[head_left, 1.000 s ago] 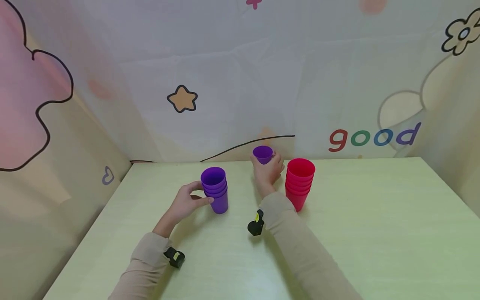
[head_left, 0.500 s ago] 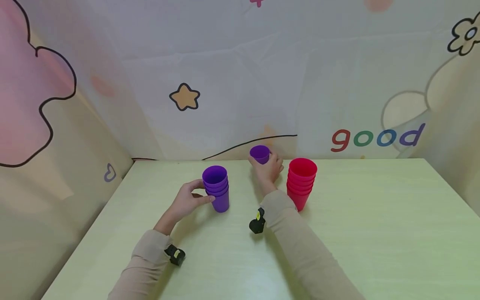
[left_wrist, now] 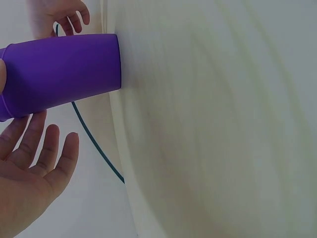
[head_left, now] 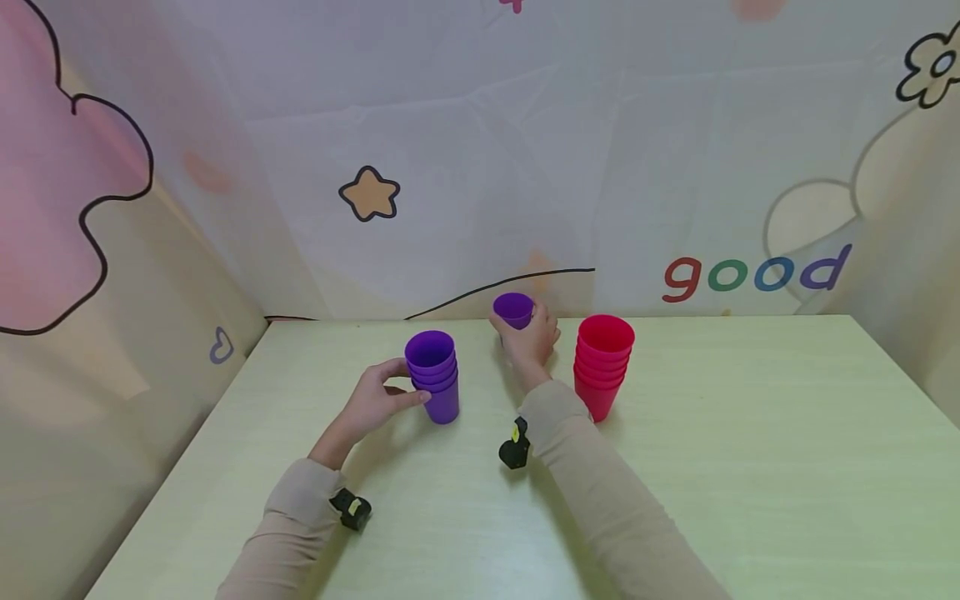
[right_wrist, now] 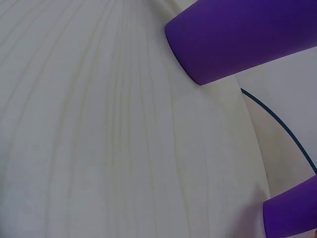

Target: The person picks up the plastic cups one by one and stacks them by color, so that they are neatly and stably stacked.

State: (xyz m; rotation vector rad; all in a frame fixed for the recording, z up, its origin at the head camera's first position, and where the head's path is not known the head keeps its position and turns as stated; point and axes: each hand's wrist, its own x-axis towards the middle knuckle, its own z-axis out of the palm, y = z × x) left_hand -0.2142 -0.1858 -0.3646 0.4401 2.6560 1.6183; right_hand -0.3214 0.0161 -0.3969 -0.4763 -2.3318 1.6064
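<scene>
A stack of purple cups (head_left: pixel 444 406) stands upright left of the table's middle in the head view. My left hand (head_left: pixel 375 402) holds it from the left, thumb on the near side and fingers behind; the left wrist view shows the stack's base (left_wrist: pixel 79 62) on the table. Farther back, near the wall, my right hand (head_left: pixel 531 342) grips a single purple cup (head_left: pixel 513 310), its mouth facing up. In the right wrist view this cup (right_wrist: pixel 292 208) shows only its lower part, in the bottom right corner; whether it touches the table I cannot tell.
A stack of several red cups (head_left: pixel 600 375) stands upright just right of my right wrist. The pale table (head_left: pixel 750 467) ends at a printed cloth backdrop (head_left: pixel 465 192) behind and at the sides. Black wrist cameras (head_left: pixel 351 510) sit on both sleeves.
My right hand has shifted slightly left with the single purple cup. The left hand and its stack have stayed put on the table; the head view has tilted a little.
</scene>
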